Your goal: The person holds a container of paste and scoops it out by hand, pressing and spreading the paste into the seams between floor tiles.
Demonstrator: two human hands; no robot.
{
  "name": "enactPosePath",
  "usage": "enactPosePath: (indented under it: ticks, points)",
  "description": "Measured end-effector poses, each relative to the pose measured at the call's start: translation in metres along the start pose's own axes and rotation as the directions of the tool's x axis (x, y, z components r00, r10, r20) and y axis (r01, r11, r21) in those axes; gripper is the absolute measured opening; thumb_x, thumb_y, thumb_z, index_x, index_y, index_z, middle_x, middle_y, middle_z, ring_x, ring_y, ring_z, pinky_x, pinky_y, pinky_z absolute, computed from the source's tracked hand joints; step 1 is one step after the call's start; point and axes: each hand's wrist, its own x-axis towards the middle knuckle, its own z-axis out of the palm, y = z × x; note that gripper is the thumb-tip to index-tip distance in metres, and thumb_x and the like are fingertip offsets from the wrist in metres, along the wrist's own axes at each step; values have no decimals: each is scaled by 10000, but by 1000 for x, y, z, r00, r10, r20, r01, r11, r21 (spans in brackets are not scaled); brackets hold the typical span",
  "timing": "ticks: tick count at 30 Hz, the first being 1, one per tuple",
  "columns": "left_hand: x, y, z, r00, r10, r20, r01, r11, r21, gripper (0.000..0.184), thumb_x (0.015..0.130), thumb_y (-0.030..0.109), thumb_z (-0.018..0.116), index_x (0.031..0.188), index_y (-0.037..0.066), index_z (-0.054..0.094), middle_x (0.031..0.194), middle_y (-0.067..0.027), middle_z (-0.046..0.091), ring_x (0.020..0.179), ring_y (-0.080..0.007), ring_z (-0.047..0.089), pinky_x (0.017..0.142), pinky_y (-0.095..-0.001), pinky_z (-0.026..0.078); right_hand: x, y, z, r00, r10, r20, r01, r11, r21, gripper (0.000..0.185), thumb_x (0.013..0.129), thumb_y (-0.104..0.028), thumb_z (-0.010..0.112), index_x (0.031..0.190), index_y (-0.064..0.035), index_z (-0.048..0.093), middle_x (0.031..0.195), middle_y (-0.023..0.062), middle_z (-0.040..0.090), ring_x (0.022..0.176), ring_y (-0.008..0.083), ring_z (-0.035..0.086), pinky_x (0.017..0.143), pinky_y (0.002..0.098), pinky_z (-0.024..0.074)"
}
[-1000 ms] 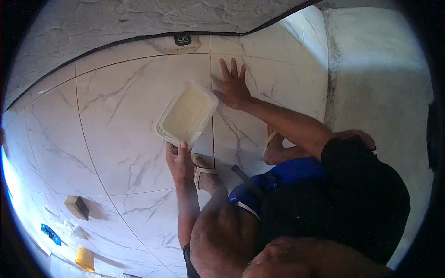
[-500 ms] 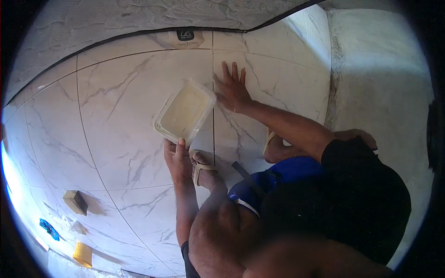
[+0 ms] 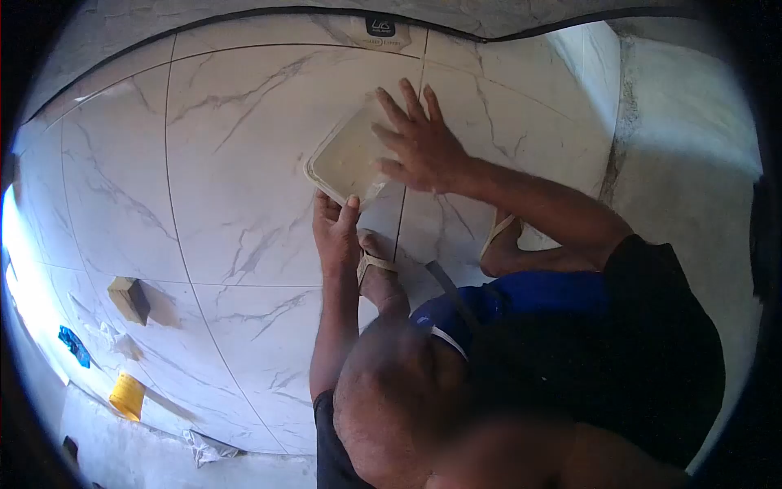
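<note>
Blue plastic (image 3: 74,346): crumpled on the floor (image 3: 244,163), far over on the left.
White scrap (image 3: 120,342): thin and crinkly, just to the right of the blue plastic.
Yellow cup (image 3: 128,397): on the floor, nearer to me than the white scrap, with a shadow going off to its right.
Block (image 3: 130,300): tan, with a dark side, well apart from my hands.
My left hand (image 3: 336,236): gripping the tub at its near corner, my thumb over the rim and my other fingers partly hidden by the tub.
Tub (image 3: 346,155): in front of me, at my left hand and partly behind my right hand; I can't tell if its bottom touches the floor.
Tub's long way: slanting, from low on the left to high on the right, with the open top facing up at me.
Tub's look: a box shape with round corners, pale cream inside and a whitish rim. Its right edge is hard to see.
My left foot (image 3: 377,281): in a light sandal, just below the tub.
My right hand (image 3: 428,151): open, fingers spread wide, over the tub's right side; I can't tell if it touches.
My right foot (image 3: 501,244): in a sandal too, below my right arm.
</note>
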Motion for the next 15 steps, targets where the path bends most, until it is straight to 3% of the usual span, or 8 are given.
enactPosePath:
  ticks: [3, 6, 9, 12, 15]
  points:
    - [0, -4, 3, 1000, 29, -10, -28, 999, 22, 612, 917, 34, 666, 1450, -17, 371, 1354, -157, 560, 1272, -227, 532, 1068, -363, 429, 4, -21, 20, 995, 103, 4, -103, 994, 48, 627, 950, -495, 551, 1384, -44, 546, 1584, 306, 172, 1455, 568, 104, 1102, 755, 122]
    - [-1, 1, 6, 999, 38, 14, -39, 996, 85, 638, 903, 14, 677, 1455, -21, 357, 1368, -160, 549, 1283, -231, 525, 1077, -370, 423, 13, -34, 32, 985, 169, -30, -166, 984, 70, 618, 960, -500, 532, 1424, -92, 523, 1572, 326, 172, 1444, 593, 90, 1088, 775, 111]
    - [-6, 11, 16, 999, 45, 6, -45, 988, 147, 663, 887, -11, 687, 1456, -32, 349, 1377, -167, 542, 1285, -233, 525, 1083, -374, 421, 11, -41, 35, 997, 72, -36, -68, 992, 105, 578, 974, -505, 494, 1414, -135, 553, 1587, 319, 181, 1456, 590, 94, 1100, 771, 107]
    - [-2, 8, 15, 999, 42, 7, -42, 990, 136, 663, 883, -29, 685, 1453, -43, 346, 1375, -169, 541, 1279, -233, 533, 1082, -371, 424, 4, -35, 34, 1000, -8, -20, 12, 974, 225, 514, 952, -415, 551, 1403, -168, 569, 1583, 318, 197, 1457, 584, 113, 1112, 751, 122]
    - [4, 4, 15, 998, 57, -13, -54, 991, 125, 649, 889, -30, 680, 1448, -50, 351, 1353, -169, 559, 1260, -225, 548, 1070, -361, 431, -2, -4, 28, 996, -24, -84, 52, 935, 350, 509, 905, -322, 609, 1378, -135, 581, 1575, 310, 219, 1462, 566, 133, 1130, 716, 153]
